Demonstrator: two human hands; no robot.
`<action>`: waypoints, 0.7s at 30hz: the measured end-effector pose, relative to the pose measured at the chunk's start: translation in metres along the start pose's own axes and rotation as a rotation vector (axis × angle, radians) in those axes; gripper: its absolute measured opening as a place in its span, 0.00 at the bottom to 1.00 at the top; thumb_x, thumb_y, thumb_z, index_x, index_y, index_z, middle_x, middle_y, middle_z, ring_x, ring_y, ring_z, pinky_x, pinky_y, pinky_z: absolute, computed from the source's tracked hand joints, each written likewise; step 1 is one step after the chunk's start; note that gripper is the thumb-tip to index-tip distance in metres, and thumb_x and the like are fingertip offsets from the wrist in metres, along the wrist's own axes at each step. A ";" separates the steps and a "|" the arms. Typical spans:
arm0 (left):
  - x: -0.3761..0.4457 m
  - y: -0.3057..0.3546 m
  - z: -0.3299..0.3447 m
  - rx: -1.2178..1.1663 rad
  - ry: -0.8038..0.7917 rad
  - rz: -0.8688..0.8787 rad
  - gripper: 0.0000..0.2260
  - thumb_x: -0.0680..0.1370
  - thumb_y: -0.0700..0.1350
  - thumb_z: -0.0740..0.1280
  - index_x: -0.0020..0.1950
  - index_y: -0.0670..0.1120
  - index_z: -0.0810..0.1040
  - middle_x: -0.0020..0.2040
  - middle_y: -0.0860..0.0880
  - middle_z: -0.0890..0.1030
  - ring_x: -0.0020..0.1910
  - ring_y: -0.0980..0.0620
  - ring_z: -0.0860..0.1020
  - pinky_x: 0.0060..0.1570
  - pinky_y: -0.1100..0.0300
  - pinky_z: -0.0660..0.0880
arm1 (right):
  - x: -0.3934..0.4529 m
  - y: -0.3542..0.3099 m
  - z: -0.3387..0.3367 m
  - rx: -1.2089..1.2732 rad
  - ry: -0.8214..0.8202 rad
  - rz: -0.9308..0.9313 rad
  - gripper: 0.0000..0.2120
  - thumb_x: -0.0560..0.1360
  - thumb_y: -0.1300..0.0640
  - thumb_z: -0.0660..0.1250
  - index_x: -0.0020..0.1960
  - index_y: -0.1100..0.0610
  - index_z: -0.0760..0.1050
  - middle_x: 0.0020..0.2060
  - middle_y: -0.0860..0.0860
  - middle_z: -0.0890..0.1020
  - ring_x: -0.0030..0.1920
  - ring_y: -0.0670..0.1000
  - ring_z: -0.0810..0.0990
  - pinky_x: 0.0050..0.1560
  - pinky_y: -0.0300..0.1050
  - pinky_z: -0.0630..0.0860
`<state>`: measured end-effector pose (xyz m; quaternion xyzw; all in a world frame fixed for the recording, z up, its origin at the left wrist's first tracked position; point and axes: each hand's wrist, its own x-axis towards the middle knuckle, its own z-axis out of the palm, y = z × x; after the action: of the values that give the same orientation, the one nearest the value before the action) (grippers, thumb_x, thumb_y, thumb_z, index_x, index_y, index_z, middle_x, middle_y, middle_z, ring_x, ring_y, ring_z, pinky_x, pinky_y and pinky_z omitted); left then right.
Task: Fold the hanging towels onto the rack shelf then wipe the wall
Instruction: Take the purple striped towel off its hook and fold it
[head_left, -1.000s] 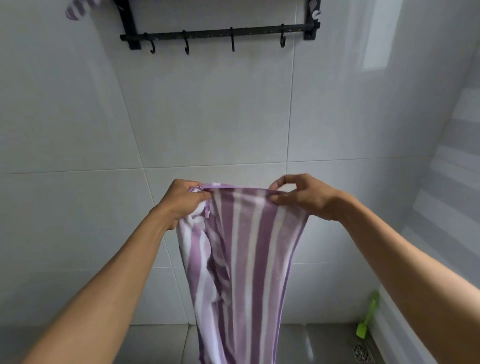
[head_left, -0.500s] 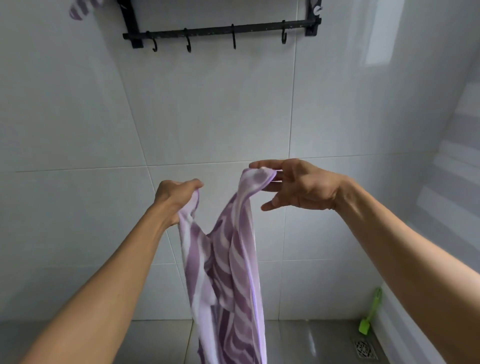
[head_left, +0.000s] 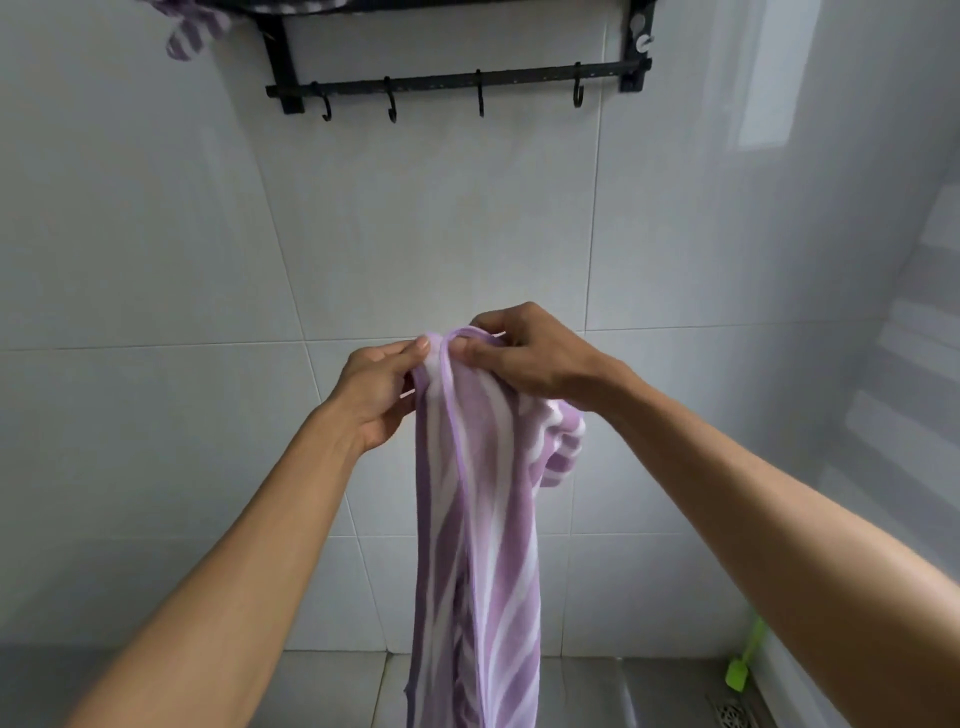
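A purple and white striped towel (head_left: 478, 545) hangs folded lengthwise in front of the tiled wall (head_left: 156, 234). My left hand (head_left: 376, 387) pinches its top edge from the left. My right hand (head_left: 524, 353) grips the same top edge from the right, and a bunch of cloth spills under that wrist. The two hands almost touch. High on the wall is the black rack (head_left: 457, 80) with its bar of hooks. Another striped towel (head_left: 195, 28) lies on the rack shelf, one end drooping off the left side.
A green brush (head_left: 745, 657) leans in the right floor corner, beside a floor drain (head_left: 732, 714). The side wall closes in on the right. Grey floor tiles run along the bottom.
My hands came together, bringing the towel's two top corners side by side, so the towel now hangs folded in a narrow strip. The view tilted up and shows more of the rack.
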<state>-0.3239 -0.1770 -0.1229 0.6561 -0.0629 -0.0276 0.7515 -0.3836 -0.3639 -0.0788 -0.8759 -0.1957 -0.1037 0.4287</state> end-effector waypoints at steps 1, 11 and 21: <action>-0.002 0.002 0.003 0.007 -0.035 0.008 0.09 0.80 0.41 0.68 0.57 0.39 0.84 0.48 0.43 0.86 0.42 0.50 0.82 0.40 0.58 0.80 | 0.003 0.001 0.005 0.030 0.034 0.006 0.13 0.79 0.47 0.68 0.43 0.56 0.82 0.37 0.53 0.84 0.35 0.46 0.78 0.36 0.38 0.76; -0.009 0.003 0.012 -0.084 -0.184 -0.021 0.13 0.82 0.46 0.64 0.59 0.39 0.83 0.46 0.46 0.84 0.43 0.50 0.81 0.46 0.57 0.79 | 0.023 0.018 0.017 -0.021 0.247 0.153 0.13 0.73 0.45 0.74 0.40 0.55 0.81 0.33 0.50 0.80 0.35 0.48 0.78 0.32 0.39 0.71; 0.002 0.001 0.007 0.144 -0.194 0.137 0.09 0.81 0.37 0.64 0.57 0.38 0.83 0.51 0.42 0.85 0.47 0.51 0.82 0.51 0.59 0.80 | 0.021 0.036 0.004 0.223 0.046 0.228 0.19 0.71 0.44 0.78 0.42 0.60 0.82 0.36 0.56 0.84 0.36 0.51 0.82 0.42 0.47 0.81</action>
<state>-0.3227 -0.1838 -0.1211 0.6966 -0.1816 -0.0349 0.6932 -0.3493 -0.3750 -0.0993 -0.8368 -0.0953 -0.0518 0.5367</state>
